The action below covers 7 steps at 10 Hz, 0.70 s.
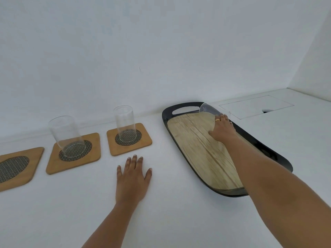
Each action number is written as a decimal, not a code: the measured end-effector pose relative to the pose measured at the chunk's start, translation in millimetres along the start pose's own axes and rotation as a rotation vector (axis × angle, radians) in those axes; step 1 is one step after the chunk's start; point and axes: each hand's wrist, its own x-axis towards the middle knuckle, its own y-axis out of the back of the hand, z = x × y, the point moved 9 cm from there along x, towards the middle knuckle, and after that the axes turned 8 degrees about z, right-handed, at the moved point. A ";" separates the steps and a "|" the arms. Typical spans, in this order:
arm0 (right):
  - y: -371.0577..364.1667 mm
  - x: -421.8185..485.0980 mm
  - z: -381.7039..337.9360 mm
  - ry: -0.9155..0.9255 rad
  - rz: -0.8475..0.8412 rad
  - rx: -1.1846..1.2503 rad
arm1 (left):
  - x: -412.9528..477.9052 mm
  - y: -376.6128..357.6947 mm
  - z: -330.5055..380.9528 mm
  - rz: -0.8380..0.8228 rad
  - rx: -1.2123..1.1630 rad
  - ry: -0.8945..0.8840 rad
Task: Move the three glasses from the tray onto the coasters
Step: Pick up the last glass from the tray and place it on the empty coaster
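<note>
Three wooden coasters with woven dark centres lie in a row on the white counter. The left coaster (17,167) is bare. A clear glass (67,136) stands on the middle coaster (75,153), and another glass (125,123) stands on the right coaster (129,141). A third glass (208,109) lies tilted at the far end of the black tray (165,115) with a wood-look bottom. My right hand (223,128) reaches over the tray, its fingers wrapped on this glass. Fingers spread, my left hand (133,178) rests flat on the counter in front of the right coaster.
A white wall runs along the back of the counter and a second wall closes the right corner. A flush rectangular hatch (256,106) with a finger notch sits in the counter behind the tray.
</note>
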 end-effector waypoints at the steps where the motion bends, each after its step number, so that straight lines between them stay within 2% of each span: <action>1: 0.2 11.6 1.5 -0.012 -0.003 -0.013 | 0.9 0.6 0.8 0.018 0.006 0.002; 3: -11.6 24.2 6.1 -0.084 -0.057 0.007 | -0.2 0.1 0.2 0.021 0.011 -0.002; 4: -15.1 25.4 6.2 -0.095 -0.038 -0.064 | -0.3 -0.1 0.6 0.019 0.005 0.000; 6: 13.2 18.7 -2.1 -0.054 0.307 -0.155 | -0.6 1.4 1.3 0.013 -0.002 0.000; 7: 20.3 16.8 -7.1 -0.036 0.385 -0.145 | -0.9 2.4 1.8 0.016 -0.010 0.001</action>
